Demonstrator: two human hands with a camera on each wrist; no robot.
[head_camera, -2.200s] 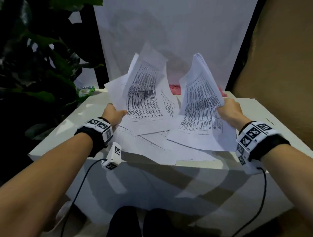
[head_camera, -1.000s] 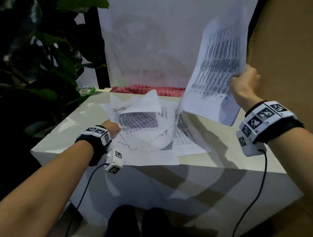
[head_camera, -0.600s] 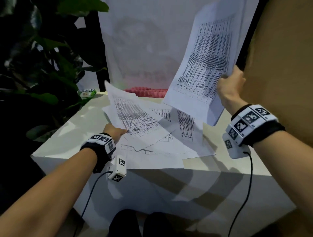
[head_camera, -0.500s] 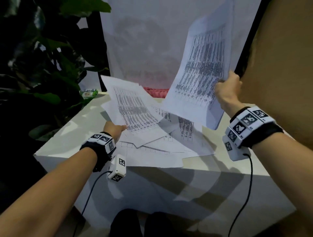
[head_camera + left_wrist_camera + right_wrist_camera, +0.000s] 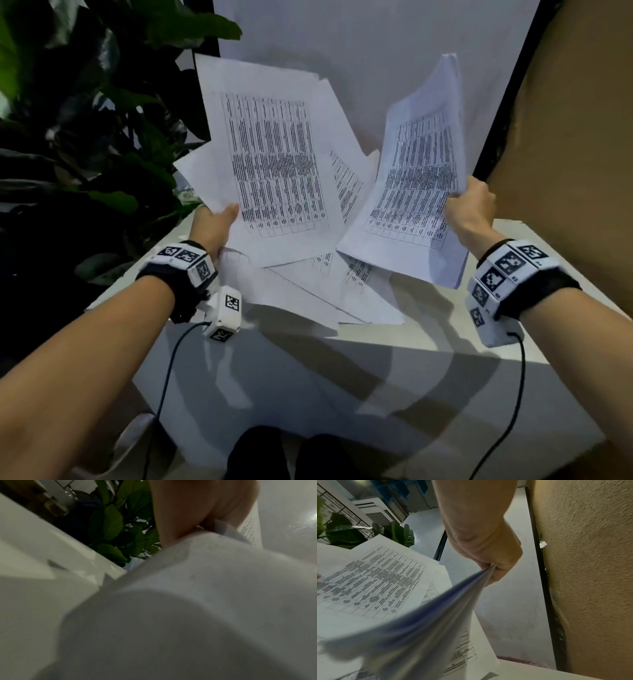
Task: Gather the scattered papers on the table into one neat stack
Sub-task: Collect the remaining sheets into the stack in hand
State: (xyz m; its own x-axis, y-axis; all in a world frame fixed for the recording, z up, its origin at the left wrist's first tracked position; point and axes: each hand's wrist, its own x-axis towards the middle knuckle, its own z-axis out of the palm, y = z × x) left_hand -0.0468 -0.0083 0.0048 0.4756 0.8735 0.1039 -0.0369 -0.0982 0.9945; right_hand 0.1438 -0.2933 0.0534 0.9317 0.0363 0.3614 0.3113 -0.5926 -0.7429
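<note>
My right hand [image 5: 471, 209] pinches a thick bundle of printed sheets [image 5: 416, 178] by its right edge and holds it tilted above the white table [image 5: 428, 318]. The right wrist view shows this bundle [image 5: 423, 615] clamped between thumb and fingers of the right hand [image 5: 494, 568]. My left hand [image 5: 215, 226] grips the lower left edge of a raised printed sheet [image 5: 274, 164] with more sheets behind it. In the left wrist view, blurred paper [image 5: 197, 595] fills the frame under the left hand [image 5: 197, 509]. Several loose papers [image 5: 308, 298] lie overlapped on the table beneath both hands.
A large leafy plant [image 5: 85, 144] stands at the left of the table. A tan textured wall [image 5: 575, 137] rises close on the right, and a white panel [image 5: 359, 51] stands behind. The table's near edge [image 5: 428, 346] lies below my wrists.
My left hand has lifted its sheets from low over the table to nearly upright. My right hand has lowered its bundle toward the middle, close to the left sheets.
</note>
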